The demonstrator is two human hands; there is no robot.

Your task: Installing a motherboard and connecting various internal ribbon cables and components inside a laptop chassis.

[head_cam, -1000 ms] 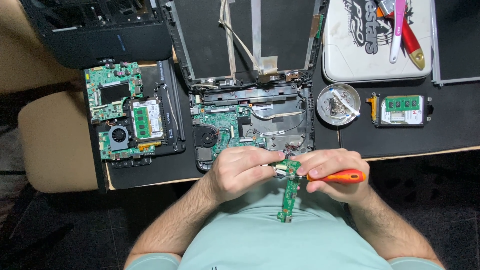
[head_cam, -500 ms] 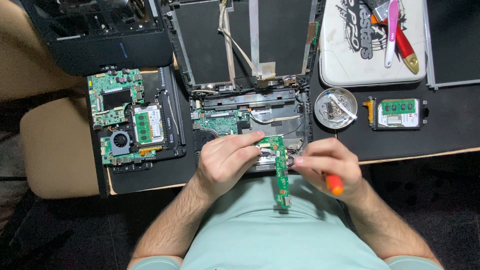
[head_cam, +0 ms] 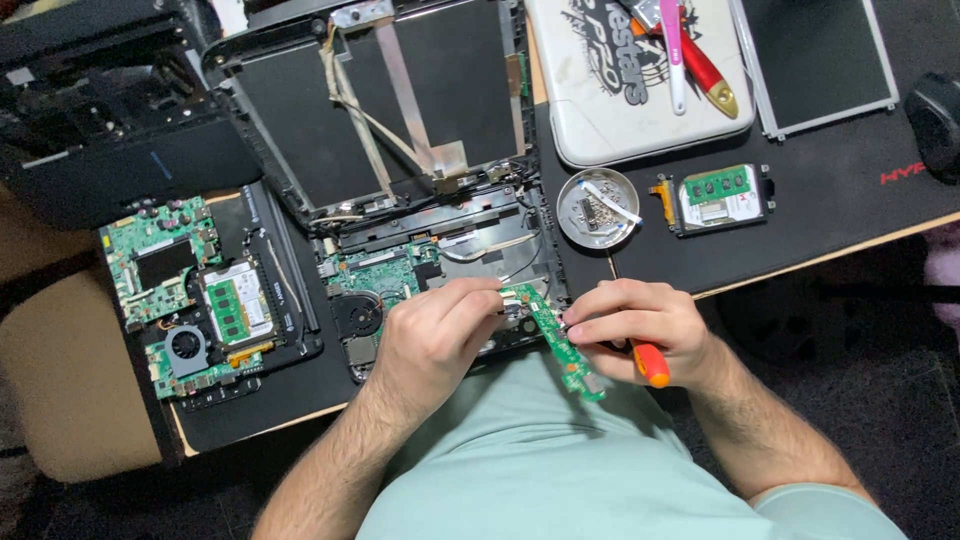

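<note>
Left hand point(head_cam: 435, 340), fingers curled and pinched on upper end of narrow green circuit board point(head_cam: 555, 340). Right hand point(head_cam: 640, 330), closed around orange-handled screwdriver point(head_cam: 650, 365), fingertips also touching right edge of same board near its middle; screwdriver tip hidden under the fingers. Board held tilted, upper end over front edge of opened laptop base point(head_cam: 440, 265), lower end over pale green shirt point(head_cam: 560, 470). Inside base: green mainboard and round black fan point(head_cam: 357, 315) just left of left hand. Behind base: hinged black display shell point(head_cam: 400, 90) with flat ribbon cables. Right of base: round metal dish point(head_cam: 597, 208) with small parts, then drive with green memory module point(head_cam: 722, 198) on top. Far left: second stripped laptop base point(head_cam: 200, 300) with exposed green boards and fan. Top right: white case point(head_cam: 630, 80) bearing red-handled tool, all on black desk mat point(head_cam: 830, 180).
</note>
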